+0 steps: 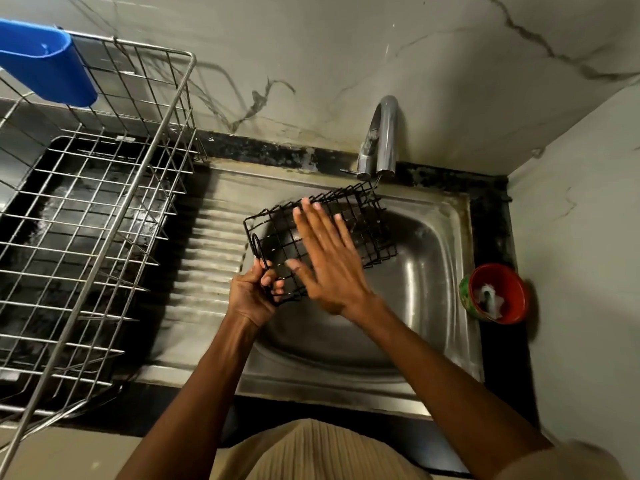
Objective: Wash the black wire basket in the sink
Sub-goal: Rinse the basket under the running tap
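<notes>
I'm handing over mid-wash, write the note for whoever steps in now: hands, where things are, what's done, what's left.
Left hand grips the near left corner of the black wire basket, holding it over the sink.
Right hand lies flat, fingers straight, on the basket's upper side.
The basket's far end sits just below the tap; whether water is running is unclear.
Done: basket at the sink, rubbing by hand.
Left: finish washing and rinsing.

Home kitchen, steel sink (446,216) with ribbed drainboard, chrome tap (382,133), wire dish rack (104,216), seemingly marble-look walls
</notes>
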`<state>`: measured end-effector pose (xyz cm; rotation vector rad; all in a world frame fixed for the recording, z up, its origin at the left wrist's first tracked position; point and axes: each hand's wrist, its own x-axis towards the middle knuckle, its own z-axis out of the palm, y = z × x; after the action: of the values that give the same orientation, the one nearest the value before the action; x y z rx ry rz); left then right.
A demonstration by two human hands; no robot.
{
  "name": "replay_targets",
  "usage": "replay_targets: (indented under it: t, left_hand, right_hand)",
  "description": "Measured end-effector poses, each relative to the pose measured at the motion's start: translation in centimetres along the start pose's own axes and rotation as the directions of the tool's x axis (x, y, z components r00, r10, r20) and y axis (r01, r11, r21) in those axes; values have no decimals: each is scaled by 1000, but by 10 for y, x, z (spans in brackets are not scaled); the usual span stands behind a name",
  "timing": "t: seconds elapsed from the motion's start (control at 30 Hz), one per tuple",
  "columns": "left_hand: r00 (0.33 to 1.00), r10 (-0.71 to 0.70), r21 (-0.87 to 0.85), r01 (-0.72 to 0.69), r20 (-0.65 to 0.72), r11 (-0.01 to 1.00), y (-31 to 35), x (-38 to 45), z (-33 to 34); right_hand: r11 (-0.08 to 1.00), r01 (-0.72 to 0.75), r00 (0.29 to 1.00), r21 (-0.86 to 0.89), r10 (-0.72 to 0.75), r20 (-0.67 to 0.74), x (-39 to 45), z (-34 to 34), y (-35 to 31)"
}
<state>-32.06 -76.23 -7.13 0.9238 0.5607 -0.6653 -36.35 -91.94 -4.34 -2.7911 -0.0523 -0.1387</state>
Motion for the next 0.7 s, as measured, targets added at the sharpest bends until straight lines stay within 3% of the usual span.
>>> replay_targets:
  t: [0.07,0.17,0.23,0.3,0.4,0.47,0.53,0.6,0.7]
  left_hand:
    - [1000,-7,-1,7,17,1000,1,-3,-6]
    - [998,-28,7,27,59,1000,0,-6,-3]
    - [995,-55,45,51,86,998,0,-8,8]
    - [992,-65,65,59,104,996,1,-9,24]
    - [992,-78,81,70,98,994,2,-4,34]
    - [991,-91,76,84,103,994,4,-2,32]
    - [989,-97,99,86,108,991,6,-1,25]
    - [990,-97,124,83,107,989,8,-1,18]
    - [988,-95,156,76,119,985,11,-1,9]
  right_hand:
    - [985,-173,985,28,173,-16,8,2,30]
    - [803,-553,828,224,559,39,20,-5,73]
    - [719,-643,754,262,655,53,28,-11,74]
    - [806,-566,817,173,576,-6,35,-17,46]
    - [970,-226,971,92,232,-59,32,-21,-1]
    - [990,-122,990,75,126,-57,32,-23,3]
    - [984,-174,984,40,175,-37,38,-26,33]
    - [945,-316,948,85,317,2,42,-31,60]
    - [795,-564,825,224,548,134,43,-41,94]
